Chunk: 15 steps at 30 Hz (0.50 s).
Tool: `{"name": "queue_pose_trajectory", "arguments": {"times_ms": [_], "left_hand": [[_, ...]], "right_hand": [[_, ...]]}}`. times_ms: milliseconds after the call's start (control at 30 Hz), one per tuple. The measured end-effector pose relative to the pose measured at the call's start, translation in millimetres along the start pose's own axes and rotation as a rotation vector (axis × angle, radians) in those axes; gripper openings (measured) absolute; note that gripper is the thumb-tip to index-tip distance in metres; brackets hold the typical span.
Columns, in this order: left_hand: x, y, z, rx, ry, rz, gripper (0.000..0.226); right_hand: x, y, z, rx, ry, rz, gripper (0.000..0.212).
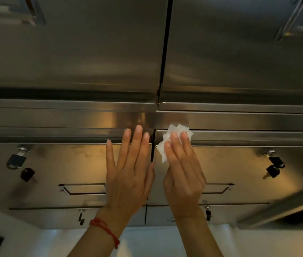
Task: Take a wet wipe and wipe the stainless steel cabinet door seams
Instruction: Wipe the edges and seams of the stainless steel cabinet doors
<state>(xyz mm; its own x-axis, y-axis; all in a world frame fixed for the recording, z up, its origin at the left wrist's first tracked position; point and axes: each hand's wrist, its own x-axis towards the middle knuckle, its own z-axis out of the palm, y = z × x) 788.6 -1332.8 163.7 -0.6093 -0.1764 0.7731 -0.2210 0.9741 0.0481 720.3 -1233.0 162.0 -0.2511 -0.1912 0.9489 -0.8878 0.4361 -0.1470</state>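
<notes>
Stainless cabinet doors [72, 164] fill view, stiff, slick, reflective. Dark vertical seam [153, 145] runs between my hands. My left hand [128, 173] flat, fingers straight, pressing left door, holding nothing. My right hand [182, 171] presses wet wipe [167, 138] against right door just beside seam. Wipe soft, limp, light; best bunched under fingertips. Wipe's lower part hidden under hand; seam depth unreadable.

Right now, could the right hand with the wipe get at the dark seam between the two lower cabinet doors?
Probably yes. The right hand presses the wet wipe on the door just beside the vertical seam, with bare steel between them. The left hand lies flat on the other side, its thumb at the seam lower down.
</notes>
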Motion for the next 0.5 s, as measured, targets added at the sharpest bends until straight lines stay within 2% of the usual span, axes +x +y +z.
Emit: {"name": "queue_pose_trajectory", "arguments": {"times_ms": [233, 500], "left_hand": [[9.2, -7.7, 3.7, 0.022, 0.041, -0.004, 0.057], [8.9, -11.9, 9.6, 0.05, 0.042, 0.029, 0.054]], "right_hand": [[6.0, -3.4, 8.3, -0.018, 0.018, -0.067, 0.025], [4.9, 8.0, 3.2, -0.062, -0.012, -0.118, 0.021]]}}
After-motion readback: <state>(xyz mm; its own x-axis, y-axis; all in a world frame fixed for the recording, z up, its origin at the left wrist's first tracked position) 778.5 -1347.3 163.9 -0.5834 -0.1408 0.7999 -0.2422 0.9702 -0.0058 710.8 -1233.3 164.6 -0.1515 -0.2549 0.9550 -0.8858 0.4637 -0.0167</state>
